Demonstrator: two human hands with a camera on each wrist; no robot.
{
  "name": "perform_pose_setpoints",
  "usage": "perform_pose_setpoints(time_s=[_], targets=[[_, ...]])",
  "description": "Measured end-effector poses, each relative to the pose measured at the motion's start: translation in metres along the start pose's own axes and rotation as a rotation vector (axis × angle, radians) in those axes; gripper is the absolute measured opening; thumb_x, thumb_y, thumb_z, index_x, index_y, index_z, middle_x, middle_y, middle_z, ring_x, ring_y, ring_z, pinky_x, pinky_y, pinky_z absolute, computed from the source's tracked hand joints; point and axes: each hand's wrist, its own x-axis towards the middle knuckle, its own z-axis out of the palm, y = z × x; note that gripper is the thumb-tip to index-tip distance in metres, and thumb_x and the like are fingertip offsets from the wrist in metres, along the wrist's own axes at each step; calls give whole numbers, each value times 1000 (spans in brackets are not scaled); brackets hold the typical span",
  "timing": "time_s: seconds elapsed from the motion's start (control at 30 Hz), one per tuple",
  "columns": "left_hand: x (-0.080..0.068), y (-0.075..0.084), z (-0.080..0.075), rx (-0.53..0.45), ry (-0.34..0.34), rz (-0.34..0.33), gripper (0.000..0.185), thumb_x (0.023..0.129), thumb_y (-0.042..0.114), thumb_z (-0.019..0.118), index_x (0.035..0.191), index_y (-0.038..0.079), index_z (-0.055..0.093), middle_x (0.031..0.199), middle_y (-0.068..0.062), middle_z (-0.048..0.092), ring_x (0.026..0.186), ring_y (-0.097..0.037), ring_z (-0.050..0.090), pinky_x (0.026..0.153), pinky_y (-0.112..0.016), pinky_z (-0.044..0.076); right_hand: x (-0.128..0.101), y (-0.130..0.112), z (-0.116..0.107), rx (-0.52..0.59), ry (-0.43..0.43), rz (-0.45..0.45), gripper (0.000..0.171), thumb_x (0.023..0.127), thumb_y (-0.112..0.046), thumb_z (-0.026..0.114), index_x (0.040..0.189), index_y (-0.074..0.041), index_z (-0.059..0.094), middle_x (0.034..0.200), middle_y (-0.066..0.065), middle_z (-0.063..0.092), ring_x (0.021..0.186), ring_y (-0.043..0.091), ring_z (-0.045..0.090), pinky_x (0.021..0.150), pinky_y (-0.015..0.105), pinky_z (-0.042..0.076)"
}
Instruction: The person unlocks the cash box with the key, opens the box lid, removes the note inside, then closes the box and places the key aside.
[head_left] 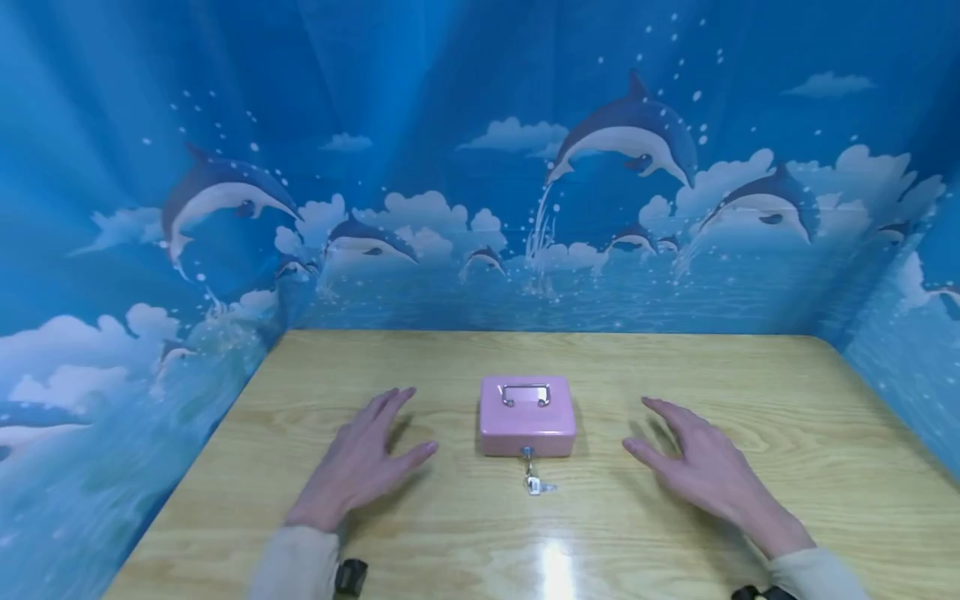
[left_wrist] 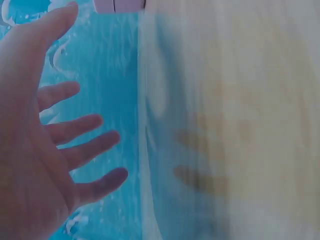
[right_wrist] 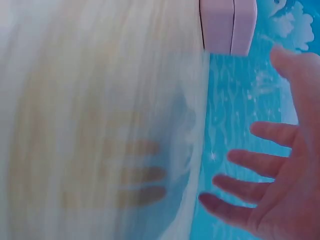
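The pink box sits apart, between the 2 hands.

Glossy pink rectangular box: interior hidden, cut by top edge in both wrist views | silver metal key cluster: count too small to tell | pale cloth sleeves: cut by head view's bottom edge | light wood-grain tabletop: grain blurred in wrist views | bare left hand, bare right hand: cut by wrist views' side edges
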Motion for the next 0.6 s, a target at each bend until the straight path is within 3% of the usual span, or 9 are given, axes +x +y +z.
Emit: perform_pose_setpoints(time_s=[0.13, 0.23, 0.3, 0.43, 0.6], targets=[[9, 16, 6, -177, -52, 22, 87, 90, 64, 66, 161, 30, 30, 166, -10, 35, 147, -40, 42, 116, -70, 35, 2, -9, 9, 138, 8, -20, 52, 96, -52, 66, 130, -12, 68, 121, 12, 74, 106, 31, 71, 91, 53, 58], [18, 29, 12, -308, -90, 61, 90, 86, 57, 75, 160, 34, 30, 165, -4, 37, 144, -33, 48, 114, -65, 41, 4, -16, 15, 234, -50, -25, 33, 95, -43, 70, 114, -16, 75, 101, -3, 77, 89, 11, 68, 79, 31, 59], [25, 36, 16, -350, -114, 93, 92, 84, 54, 79, 160, 36, 30, 165, -1, 37, 141, -30, 51, 112, -63, 45, 6, -21, 18, 284, -100, -28, 26, 95, -40, 71, 109, -19, 76, 95, -8, 75, 84, 5, 65, 74, 22, 56], [38, 47, 21, -353, -154, 138, 96, 81, 53, 82, 160, 37, 30, 166, 3, 35, 140, -28, 52, 113, -60, 45, 9, -31, 23, 375, -187, -54, 23, 95, -38, 70, 107, -18, 77, 89, -7, 72, 77, 5, 61, 67, 20, 53], [54, 54, 21, -348, -190, 226, 101, 78, 48, 86, 161, 27, 32, 166, 2, 36, 142, -30, 50, 118, -56, 41, 14, -44, 24, 458, -287, -99, 26, 97, -37, 68, 107, -14, 76, 83, -3, 72, 72, 10, 63, 61, 23, 52]])
